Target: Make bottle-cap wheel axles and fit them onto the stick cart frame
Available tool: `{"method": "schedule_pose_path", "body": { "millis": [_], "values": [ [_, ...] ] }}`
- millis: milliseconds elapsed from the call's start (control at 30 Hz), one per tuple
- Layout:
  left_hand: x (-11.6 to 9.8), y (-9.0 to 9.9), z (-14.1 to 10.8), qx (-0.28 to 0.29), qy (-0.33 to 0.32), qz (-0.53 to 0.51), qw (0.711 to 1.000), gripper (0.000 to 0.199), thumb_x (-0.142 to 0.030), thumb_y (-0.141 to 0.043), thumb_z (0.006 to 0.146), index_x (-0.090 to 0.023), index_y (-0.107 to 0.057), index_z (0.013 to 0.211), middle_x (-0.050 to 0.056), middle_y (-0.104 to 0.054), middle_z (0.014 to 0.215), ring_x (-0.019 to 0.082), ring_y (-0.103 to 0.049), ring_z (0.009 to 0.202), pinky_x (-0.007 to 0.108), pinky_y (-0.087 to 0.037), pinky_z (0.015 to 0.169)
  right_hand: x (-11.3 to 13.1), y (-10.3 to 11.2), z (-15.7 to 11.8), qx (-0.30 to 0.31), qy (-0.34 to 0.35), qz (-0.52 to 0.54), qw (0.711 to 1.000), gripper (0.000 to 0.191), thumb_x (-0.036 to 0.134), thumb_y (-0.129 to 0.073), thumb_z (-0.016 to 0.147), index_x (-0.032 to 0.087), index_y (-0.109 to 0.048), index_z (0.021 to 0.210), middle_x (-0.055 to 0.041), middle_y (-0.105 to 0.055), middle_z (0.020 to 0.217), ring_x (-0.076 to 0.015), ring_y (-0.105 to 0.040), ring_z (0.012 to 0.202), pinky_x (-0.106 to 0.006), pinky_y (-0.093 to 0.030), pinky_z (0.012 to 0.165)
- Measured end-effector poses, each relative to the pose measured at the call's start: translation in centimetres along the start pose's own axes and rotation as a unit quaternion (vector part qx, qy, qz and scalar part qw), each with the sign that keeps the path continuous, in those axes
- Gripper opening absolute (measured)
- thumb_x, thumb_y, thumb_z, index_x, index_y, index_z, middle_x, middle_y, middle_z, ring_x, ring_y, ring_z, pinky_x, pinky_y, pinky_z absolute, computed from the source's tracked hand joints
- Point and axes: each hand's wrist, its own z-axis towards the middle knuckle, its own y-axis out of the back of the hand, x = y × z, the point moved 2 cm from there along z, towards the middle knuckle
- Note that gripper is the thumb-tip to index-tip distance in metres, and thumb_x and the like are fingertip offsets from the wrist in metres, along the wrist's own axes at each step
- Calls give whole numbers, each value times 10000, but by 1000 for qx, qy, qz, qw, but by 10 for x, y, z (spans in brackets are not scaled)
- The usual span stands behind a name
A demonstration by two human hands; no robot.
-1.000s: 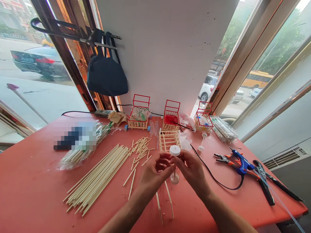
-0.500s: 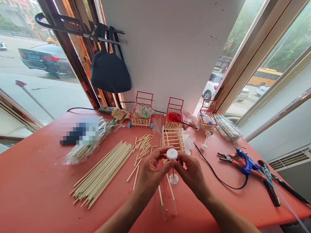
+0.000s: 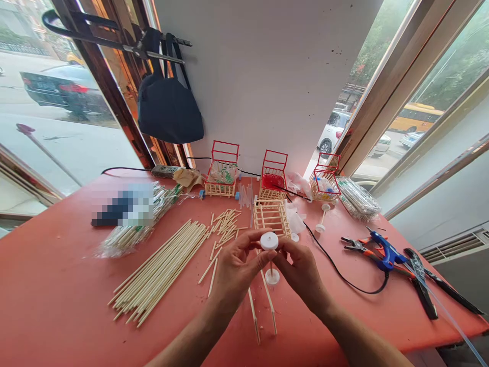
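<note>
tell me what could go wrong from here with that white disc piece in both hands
The upper white disc could wobble or slip on its thin stick if the left hand and right hand press unevenly. The right hand might snag the black cord leading to the blue glue gun. The left hand could nudge the loose cut sticks close by.

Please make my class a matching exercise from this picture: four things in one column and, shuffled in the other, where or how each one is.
1. glue gun
2. dark bag
3. stick with white discs
4. pile of long loose sticks

A. held by the left hand and right hand
B. on the table, left of both hands
C. hanging before the wall
D. blue, lying right of both hands

Pairs: 1-D, 2-C, 3-A, 4-B
</note>
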Motion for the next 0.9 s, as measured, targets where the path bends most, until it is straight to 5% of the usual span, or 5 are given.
{"method": "schedule_pose_path", "body": {
  "millis": [367, 667, 900],
  "values": [
    [0, 0, -3, -2, -10, 21, 1000, 346, -301, -864, 766, -222, -774, 1090, 59, -790, 1107, 205, -722, 938, 307, -566, 873, 0, 1, 0, 10, 0, -3, 1000, 178, 311, -633, 971, 192, -757, 925, 4, -701, 745, -129, -546, 628, -244, -411, 593],
    [2, -2, -3, 12, -13, 3, 1000, 555, -282, -858, 769, -232, -641, 1277, 54, -731, 1131, 201, -726, 955, 327, -602, 862, -7, 0, -1, 9, -22, 37, 999, 132, 297, -650, 966, 216, -752, 945, -23, -762, 886, -171, -650, 756, -270, -479, 689],
    [-7, -1, -3, -7, -62, 44, 997, 308, -302, -740, 902, -203, -630, 1172, 96, -682, 1190, 220, -683, 1038, 345, -584, 855, -4, 2, 1, -3, -20, 26, 999, 148, 296, -648, 967, 208, -748, 904, -3, -755, 789, -147, -645, 682, -242, -442, 634]
  ]
}}
